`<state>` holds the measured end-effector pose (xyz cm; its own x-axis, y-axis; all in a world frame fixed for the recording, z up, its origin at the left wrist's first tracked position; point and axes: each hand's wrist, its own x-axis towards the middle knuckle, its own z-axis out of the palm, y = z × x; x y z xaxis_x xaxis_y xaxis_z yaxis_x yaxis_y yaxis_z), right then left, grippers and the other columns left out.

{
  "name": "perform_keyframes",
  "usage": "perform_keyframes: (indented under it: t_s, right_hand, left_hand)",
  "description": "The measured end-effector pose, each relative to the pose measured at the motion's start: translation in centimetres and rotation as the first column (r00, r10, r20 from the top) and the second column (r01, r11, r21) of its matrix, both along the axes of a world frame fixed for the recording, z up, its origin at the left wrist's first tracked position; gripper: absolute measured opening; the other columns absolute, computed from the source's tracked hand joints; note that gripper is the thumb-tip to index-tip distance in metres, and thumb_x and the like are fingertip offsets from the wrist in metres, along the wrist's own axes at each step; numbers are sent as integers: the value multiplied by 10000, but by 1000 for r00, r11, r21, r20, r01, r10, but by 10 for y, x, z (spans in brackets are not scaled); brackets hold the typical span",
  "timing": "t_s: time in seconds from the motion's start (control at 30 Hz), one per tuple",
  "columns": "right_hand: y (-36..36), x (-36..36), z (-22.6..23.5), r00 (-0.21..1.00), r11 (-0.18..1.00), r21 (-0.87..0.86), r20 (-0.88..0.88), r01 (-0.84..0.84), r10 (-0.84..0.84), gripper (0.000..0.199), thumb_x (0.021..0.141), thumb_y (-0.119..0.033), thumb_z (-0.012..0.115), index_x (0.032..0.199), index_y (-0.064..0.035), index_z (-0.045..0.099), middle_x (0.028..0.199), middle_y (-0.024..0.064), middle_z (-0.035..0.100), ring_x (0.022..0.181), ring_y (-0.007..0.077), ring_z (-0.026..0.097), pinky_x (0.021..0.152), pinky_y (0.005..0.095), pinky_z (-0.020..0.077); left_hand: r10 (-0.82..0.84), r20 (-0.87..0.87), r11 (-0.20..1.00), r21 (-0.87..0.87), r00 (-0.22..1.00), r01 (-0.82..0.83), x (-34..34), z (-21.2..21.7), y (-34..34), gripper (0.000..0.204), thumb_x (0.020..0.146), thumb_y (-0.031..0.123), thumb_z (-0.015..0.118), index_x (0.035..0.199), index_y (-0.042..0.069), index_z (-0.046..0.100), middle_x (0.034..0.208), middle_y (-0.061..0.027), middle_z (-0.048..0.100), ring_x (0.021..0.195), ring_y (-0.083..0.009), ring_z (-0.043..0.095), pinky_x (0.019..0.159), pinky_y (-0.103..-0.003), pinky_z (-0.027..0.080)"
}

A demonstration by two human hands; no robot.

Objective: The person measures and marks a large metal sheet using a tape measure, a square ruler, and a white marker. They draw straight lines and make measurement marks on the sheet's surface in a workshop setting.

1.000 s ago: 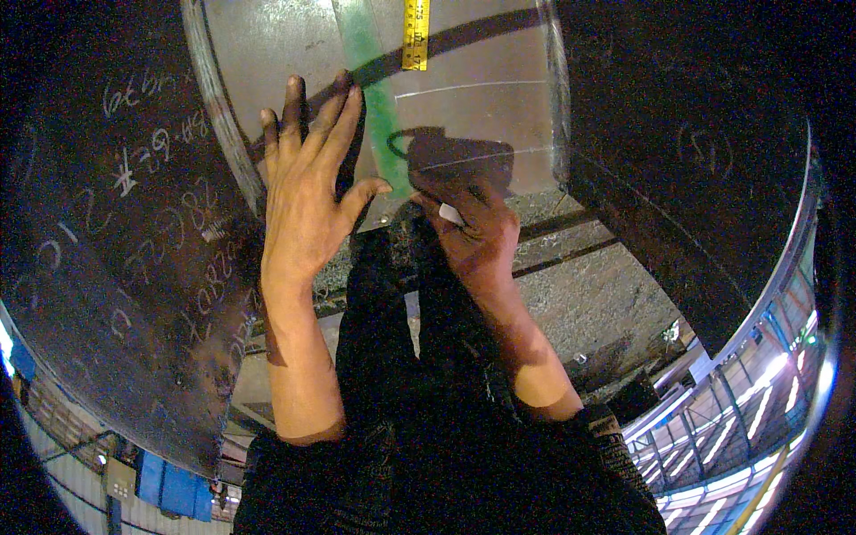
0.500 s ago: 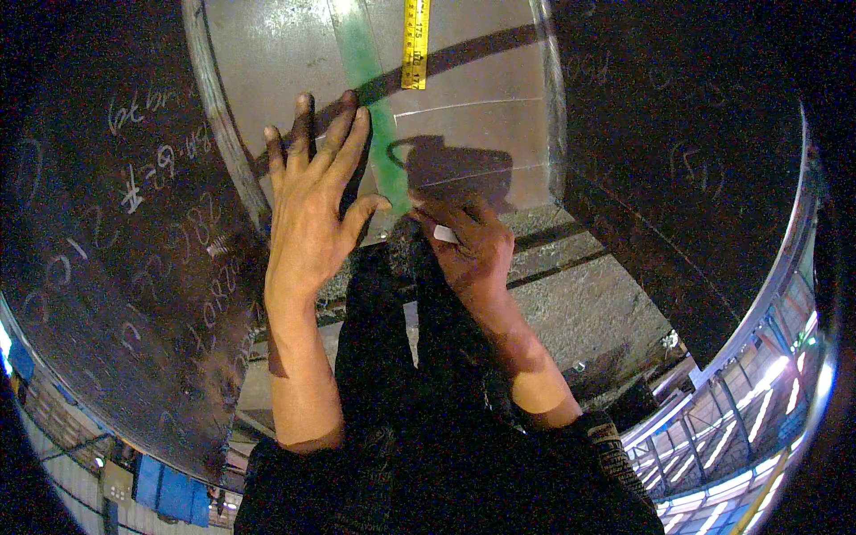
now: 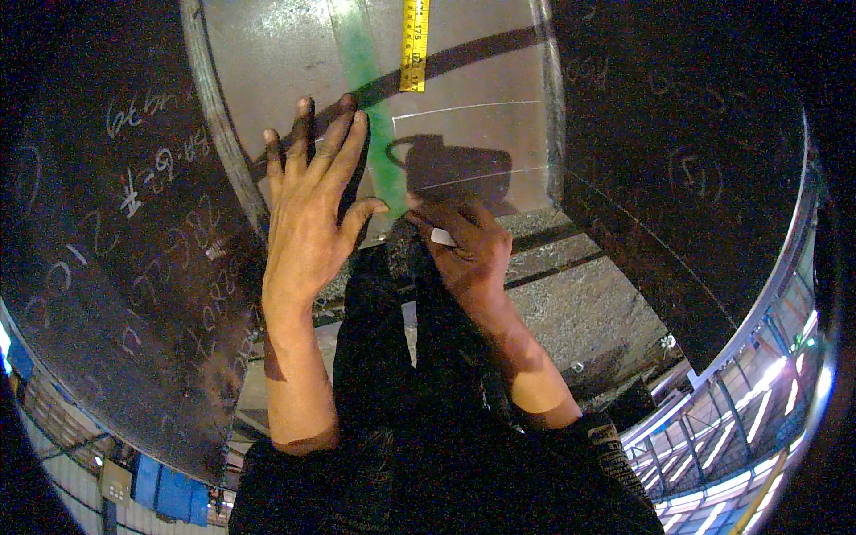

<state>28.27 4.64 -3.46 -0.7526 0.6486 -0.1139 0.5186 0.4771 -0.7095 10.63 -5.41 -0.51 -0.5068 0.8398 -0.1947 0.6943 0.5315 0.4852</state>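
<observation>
My left hand [image 3: 312, 209] lies open with spread fingers on a grey metal plate [image 3: 263, 49], its thumb reaching over a green painted stripe [image 3: 363, 58]. Close by on the right, near the plate's near edge, my right hand [image 3: 473, 245] is closed in a pinch. A short, flat white piece of marking chalk [image 3: 442, 236] sticks out between its fingers; the rest is hidden by the hand. Thin white lines [image 3: 468, 111] are drawn on the plate beyond it. Farther off, a yellow measuring tape blade [image 3: 414, 49] lies extended along the plate.
Dark steel walls with white handwriting rise at left [image 3: 107, 232] and right [image 3: 660, 187], joining the plate along weld seams [image 3: 234, 134]. My dark-clothed legs stand below, beside a rough grey slab [image 3: 580, 308]. A blue cabinet [image 3: 169, 490] shows at lower left.
Hardly anything differs. Both hands keep their places and grip; my right hand and the chalk have shifted very slightly left.
</observation>
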Motion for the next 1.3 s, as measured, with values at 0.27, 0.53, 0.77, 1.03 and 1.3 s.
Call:
perform_keyframes:
  t_s: [0.27, 0.53, 0.77, 1.03, 1.3]
  right_hand:
    - [-2, 5, -4, 999, 999, 36, 38, 0, -2, 213, 778, -121, 816, 986, -148, 780, 898, 80, 714, 759, 258, 701, 643, 355, 556]
    - [16, 1, 0, 995, 995, 19, 24, -99, 98, 245, 804, -119, 795, 1047, -139, 773, 968, 108, 728, 855, 276, 706, 735, 339, 561]
    - [72, -49, 3, 984, 978, -142, 68, -153, 164, 270, 821, -136, 790, 1086, -94, 760, 972, 84, 736, 893, 209, 713, 774, 313, 557]
    - [69, -61, 3, 966, 961, -105, 9, -257, 259, 352, 770, -177, 825, 1117, -179, 767, 879, 55, 658, 794, 184, 653, 707, 301, 518]
    - [70, -60, -3, 956, 955, -52, -32, -292, 290, 353, 756, -208, 835, 1101, -185, 770, 878, 45, 649, 800, 190, 652, 702, 307, 519]
  left_hand:
    - [-4, 4, 1000, -2, 1000, 4, -2, 4, 2, 852, 753, 215, 782, 1509, 114, 404, 1572, -61, 379, 1501, -365, 197, 1208, -593, 108]
    - [13, 6, 1000, 4, 1000, -13, -1, -1, -1, 847, 746, 199, 784, 1502, 105, 414, 1569, -62, 382, 1498, -370, 205, 1203, -604, 124]
    - [-11, -26, 1000, 14, 1000, 12, -1, -9, -1, 835, 754, 237, 775, 1503, 134, 420, 1568, -50, 384, 1497, -361, 209, 1201, -607, 123]
    - [-3, -27, 1000, 22, 1000, 4, -3, -12, -3, 822, 772, 288, 754, 1508, 149, 417, 1574, -36, 382, 1501, -340, 208, 1206, -597, 126]
    - [-11, -32, 1000, 17, 999, 11, -4, -13, -5, 813, 776, 287, 751, 1508, 154, 422, 1581, -28, 375, 1502, -339, 207, 1207, -591, 126]
